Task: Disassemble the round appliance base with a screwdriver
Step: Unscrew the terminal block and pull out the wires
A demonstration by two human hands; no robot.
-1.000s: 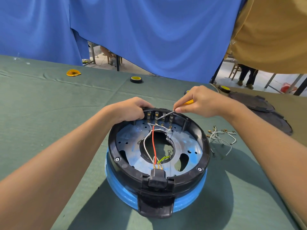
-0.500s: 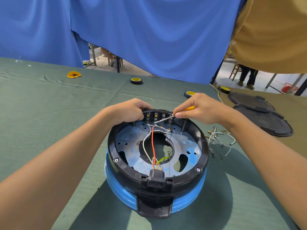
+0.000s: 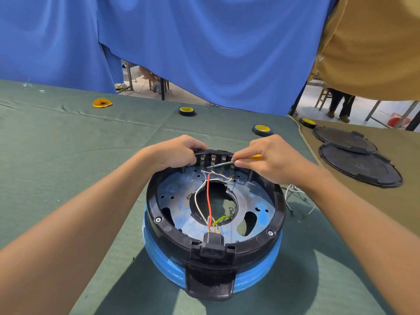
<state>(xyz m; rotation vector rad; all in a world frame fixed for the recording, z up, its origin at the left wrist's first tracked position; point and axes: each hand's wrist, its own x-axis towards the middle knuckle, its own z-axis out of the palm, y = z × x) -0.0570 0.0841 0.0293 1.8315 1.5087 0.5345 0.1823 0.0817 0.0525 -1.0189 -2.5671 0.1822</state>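
Observation:
The round appliance base (image 3: 278,214), black rim over a blue body, lies upside down on the green cloth in front of me. Its metal plate shows red, white and green-yellow wires running to a black socket at the near edge. My left hand (image 3: 179,153) grips the far left rim beside a row of terminals. My right hand (image 3: 270,159) holds a screwdriver (image 3: 221,165) with a yellow handle, its metal shaft lying almost level and its tip at the terminals on the far rim.
Two black round covers (image 3: 359,165) lie on the tan cloth at the right. Loose white wires (image 3: 297,194) sit right of the base. Rolls of black tape (image 3: 262,130) and a yellow scrap (image 3: 102,102) lie farther back. Blue curtains hang behind the table.
The screwdriver tip has shifted slightly left along the terminal row. Both hands stay on the far rim; the view has dropped a little.

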